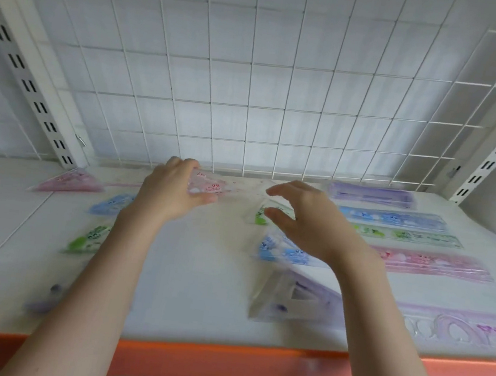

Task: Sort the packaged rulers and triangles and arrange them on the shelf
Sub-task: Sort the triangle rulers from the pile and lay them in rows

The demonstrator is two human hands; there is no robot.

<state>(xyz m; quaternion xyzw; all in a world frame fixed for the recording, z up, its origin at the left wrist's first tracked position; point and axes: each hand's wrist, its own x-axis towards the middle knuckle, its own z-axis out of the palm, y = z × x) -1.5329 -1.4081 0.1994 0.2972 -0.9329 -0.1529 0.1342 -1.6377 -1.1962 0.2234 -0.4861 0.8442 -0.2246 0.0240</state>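
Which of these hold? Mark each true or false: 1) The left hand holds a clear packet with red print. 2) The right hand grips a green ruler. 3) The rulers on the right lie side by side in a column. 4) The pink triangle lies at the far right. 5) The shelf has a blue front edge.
1) True: the left hand holds the clear packet.
2) False: the right hand hovers open, holding nothing; the green ruler lies on the shelf.
3) True: purple ruler, blue ruler, green ruler, pink ruler.
4) False: the pink triangle lies far left.
5) False: the front edge is orange.
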